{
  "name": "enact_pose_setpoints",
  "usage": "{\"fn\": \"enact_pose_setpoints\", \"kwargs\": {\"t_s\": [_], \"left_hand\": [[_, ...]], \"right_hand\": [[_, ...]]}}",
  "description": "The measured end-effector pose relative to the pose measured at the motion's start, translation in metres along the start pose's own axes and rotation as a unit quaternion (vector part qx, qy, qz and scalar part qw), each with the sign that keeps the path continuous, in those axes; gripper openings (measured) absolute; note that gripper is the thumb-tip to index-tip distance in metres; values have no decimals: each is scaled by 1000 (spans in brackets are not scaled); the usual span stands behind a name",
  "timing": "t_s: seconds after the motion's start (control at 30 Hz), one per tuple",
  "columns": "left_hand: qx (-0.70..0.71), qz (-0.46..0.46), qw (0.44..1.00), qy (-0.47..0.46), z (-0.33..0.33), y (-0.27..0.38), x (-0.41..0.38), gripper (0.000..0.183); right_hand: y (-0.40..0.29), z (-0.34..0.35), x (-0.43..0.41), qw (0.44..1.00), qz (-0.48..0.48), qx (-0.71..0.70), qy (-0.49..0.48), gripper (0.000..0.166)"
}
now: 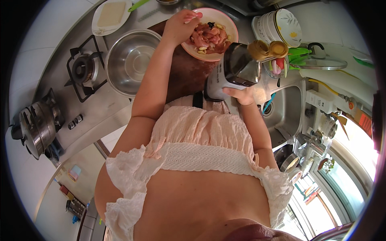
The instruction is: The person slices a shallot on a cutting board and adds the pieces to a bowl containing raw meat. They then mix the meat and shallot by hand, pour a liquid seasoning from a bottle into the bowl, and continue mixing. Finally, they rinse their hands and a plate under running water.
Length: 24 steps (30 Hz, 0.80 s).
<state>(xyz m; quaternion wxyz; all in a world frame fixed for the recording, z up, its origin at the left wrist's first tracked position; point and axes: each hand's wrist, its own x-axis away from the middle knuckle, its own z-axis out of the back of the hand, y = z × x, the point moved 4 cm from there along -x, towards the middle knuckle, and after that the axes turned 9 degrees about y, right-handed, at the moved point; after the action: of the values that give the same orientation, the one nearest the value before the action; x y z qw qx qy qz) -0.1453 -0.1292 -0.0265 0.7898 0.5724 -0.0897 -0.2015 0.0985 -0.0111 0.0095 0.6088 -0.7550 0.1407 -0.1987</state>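
Raw sliced meat [211, 39] with pale garlic-like slices and a small black clump lies in a white bowl with a pink rim [234, 27]. My left hand [182, 25] is over the bowl's left edge, fingers curled; a small pinkish-red round spot shows at its fingertips, and whether it is a held thing is unclear. My right hand [242, 94] grips a large dark glass bottle [241, 64] with a label, tilted to the right of the bowl. Its yellow-brown flip cap [268, 49] looks raised. The bowl rests on a dark brown board [188, 75].
A steel basin [113, 67] and gas burner [83, 70] are left, below a plate [96, 22] with a pale slab. Stacked bowls [280, 27], a glass lid [319, 64] and a sink [289, 105] stand right. A pot [37, 126] sits far left.
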Motion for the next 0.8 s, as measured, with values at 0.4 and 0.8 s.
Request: {"fn": "enact_pose_setpoints", "kwargs": {"t_s": [0.4, 0.8], "left_hand": [[-15, 47, 999, 7, 5, -5, 0, 36], [-22, 51, 998, 6, 5, -3, -4, 36]], "right_hand": [[-46, 33, -10, 991, -67, 106, -39, 101], [-40, 46, -16, 976, -102, 182, -57, 104]]}}
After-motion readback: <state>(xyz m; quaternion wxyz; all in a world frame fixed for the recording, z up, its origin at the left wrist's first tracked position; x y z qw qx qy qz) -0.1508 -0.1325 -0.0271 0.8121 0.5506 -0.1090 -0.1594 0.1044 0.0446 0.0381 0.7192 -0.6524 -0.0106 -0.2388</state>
